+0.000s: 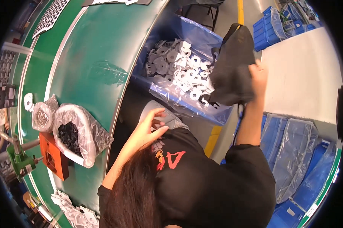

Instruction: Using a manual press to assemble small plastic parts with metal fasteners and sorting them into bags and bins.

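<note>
A black fabric bag with thin straps hangs from my right hand, whose fingers are closed at its right edge. It covers the right part of a blue bin lined with clear plastic. Inside the bin lie many white and grey plastic parts with round holes. My left hand is held over my lap with its fingers apart and nothing in it. The green table's edge runs close to that hand.
On the green table stand a plastic-lined container of small black parts, a bag of small metal pieces and an orange block fixture beside a green press. Blue bins are at the right, below a pale panel.
</note>
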Available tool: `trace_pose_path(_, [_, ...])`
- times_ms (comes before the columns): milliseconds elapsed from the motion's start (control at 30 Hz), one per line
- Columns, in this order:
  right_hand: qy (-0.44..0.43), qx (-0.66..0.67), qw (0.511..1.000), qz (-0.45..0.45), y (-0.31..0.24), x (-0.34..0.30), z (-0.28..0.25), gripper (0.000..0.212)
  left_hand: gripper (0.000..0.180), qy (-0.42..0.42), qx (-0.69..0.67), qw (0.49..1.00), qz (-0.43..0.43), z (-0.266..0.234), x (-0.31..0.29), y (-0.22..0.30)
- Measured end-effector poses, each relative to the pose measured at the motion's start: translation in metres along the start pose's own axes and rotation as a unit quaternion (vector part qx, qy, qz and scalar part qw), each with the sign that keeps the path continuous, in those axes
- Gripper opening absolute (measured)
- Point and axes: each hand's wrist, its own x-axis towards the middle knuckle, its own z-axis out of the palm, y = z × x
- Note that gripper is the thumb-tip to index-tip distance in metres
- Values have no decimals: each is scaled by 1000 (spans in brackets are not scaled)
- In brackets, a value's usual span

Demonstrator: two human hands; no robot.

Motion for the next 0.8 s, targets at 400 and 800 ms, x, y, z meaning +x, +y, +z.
trace_pose_path(400, [-215, 226, 920, 235, 20, -99, 149, 19, 39, -121, -77, 990, 2, 18, 0, -48])
trace_pose_path(800, [-124, -115, 984, 54, 108, -16, 151, 55, 10, 47, -95, 978, 178, -21, -67, -92])
